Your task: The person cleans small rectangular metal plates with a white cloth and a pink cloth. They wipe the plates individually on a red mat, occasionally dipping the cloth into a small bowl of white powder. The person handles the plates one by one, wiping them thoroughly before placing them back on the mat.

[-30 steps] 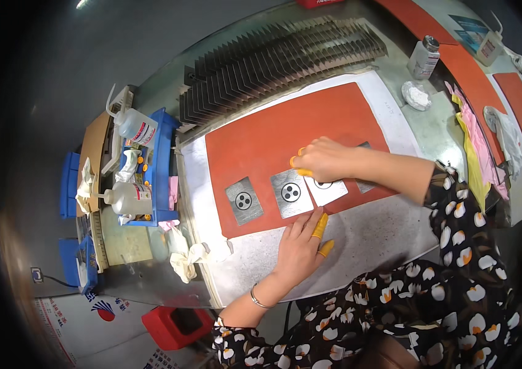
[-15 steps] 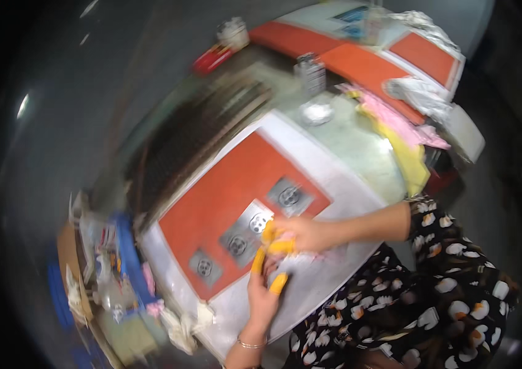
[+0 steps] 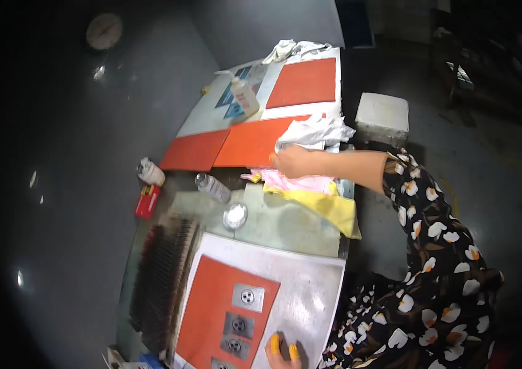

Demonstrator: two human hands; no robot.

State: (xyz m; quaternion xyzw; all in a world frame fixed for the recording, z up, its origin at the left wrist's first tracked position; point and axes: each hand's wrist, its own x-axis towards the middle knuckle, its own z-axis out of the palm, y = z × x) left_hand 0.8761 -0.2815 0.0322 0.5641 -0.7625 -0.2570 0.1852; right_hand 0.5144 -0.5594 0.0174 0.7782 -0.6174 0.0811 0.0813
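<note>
My right hand (image 3: 296, 162) reaches far across the table, its fingers curled closed between a crumpled white cloth (image 3: 315, 131) and a pink cloth (image 3: 301, 183). A yellow finger cot shows on it; what the fingers hold, if anything, is hidden. My left hand (image 3: 282, 357), partly cut off by the lower edge, is open with two yellow-covered fingers apart. It rests near the white board (image 3: 310, 277), beside an orange sheet (image 3: 202, 301). On that sheet lie several square grey metal plates, such as the nearest to the top (image 3: 248, 297), each with a round holed pattern.
A yellow cloth (image 3: 319, 208) hangs toward the table's right edge. Behind the board stand a round silver dish (image 3: 235, 216), a metal can (image 3: 213, 188), a white bottle (image 3: 150, 172) and a red box (image 3: 146, 202). A dark bristled rack (image 3: 162, 277) lies left; a spray bottle (image 3: 244, 98) stands farther back.
My right hand has left the metal plates and moved far forward to the cloths. My left hand is now lower in view, apart from the right. The view has turned toward the table's far end.
</note>
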